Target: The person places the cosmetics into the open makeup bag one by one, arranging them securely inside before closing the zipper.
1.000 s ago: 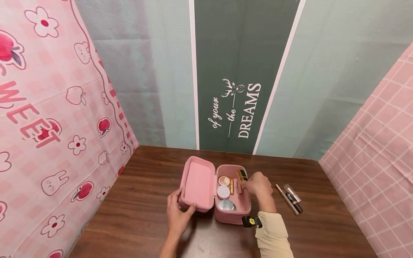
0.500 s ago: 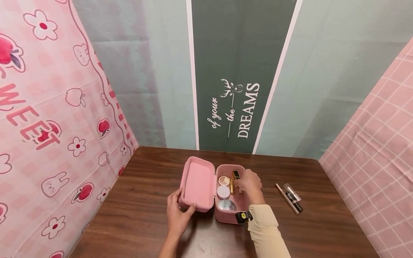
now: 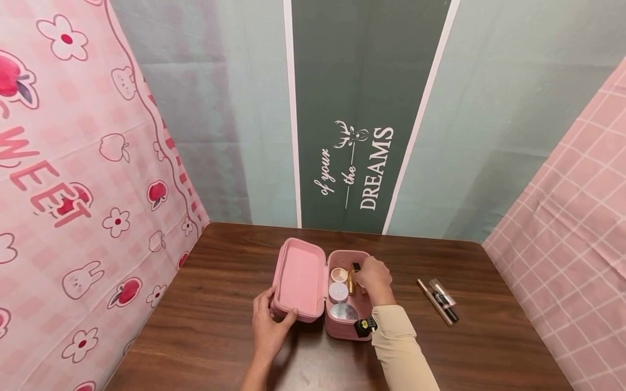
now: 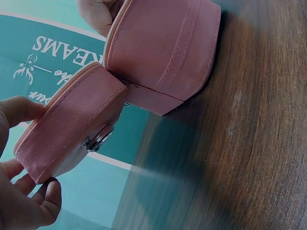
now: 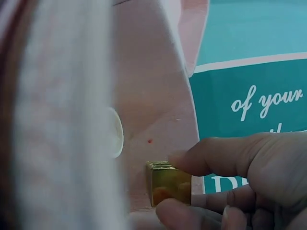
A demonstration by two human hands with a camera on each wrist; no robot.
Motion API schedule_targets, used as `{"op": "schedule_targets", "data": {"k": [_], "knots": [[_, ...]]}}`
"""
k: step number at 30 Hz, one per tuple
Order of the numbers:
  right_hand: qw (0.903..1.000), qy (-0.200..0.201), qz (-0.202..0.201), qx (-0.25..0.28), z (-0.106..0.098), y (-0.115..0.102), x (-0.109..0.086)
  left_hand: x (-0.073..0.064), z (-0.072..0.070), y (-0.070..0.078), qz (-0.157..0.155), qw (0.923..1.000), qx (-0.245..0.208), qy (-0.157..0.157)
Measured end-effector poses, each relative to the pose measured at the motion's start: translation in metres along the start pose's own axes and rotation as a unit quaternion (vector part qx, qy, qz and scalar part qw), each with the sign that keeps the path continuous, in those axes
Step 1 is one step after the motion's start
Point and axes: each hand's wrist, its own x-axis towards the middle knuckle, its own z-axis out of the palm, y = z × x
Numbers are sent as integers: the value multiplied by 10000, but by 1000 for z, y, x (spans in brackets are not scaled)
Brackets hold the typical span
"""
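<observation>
A pink cosmetic case stands unzipped on the wooden table, its lid folded out to the left. My left hand grips the lid by its near left edge, thumb on the rim and fingers beneath; the left wrist view shows this lid from outside. Inside the case my right hand pinches a gold and black lipstick between thumb and fingers. Beside it lie a slim gold tube, a three-shade round compact, a round white jar and a silvery round compact.
Right of the case, a thin gold pen, a clear-capped tube and a black-ended tube lie together on the table. Printed cloths hang behind and at both sides.
My right hand has moved left and down into the case with the lipstick, which now sits lower near the gold tube. The left hand keeps its grip on the lid.
</observation>
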Motion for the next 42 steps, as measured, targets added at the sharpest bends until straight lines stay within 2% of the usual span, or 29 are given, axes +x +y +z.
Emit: {"op": "schedule_targets", "data": {"k": [6, 16, 20, 25, 27, 30, 37, 42], "knots": [[9998, -4, 2, -200, 1, 0, 2, 1, 0, 1, -7, 10000, -60, -27], [10000, -34, -40, 16, 0, 4, -1, 2, 0, 2, -78, 9999, -86, -92], [9985, -303, -430, 159, -5, 7, -11, 1, 1, 1, -48, 9999, -86, -124], [9872, -834, -1320, 312, -12, 10, -32, 0, 1, 1, -8, 9999, -92, -83], [9816, -927, -1656, 206, -15, 9, -40, 0, 0, 1, 1, 10000, -77, -51], [9753, -1047, -1943, -50, -17, 8, -46, 0, -1, 2, 0, 10000, -53, -41], [9713, -1020, -2130, -285, -18, 9, -53, 1, -2, 2, 0, 10000, -39, -41], [9745, -509, -2109, -577, -17, 20, -64, 0, -3, 1, -12, 9999, -56, -101]]}}
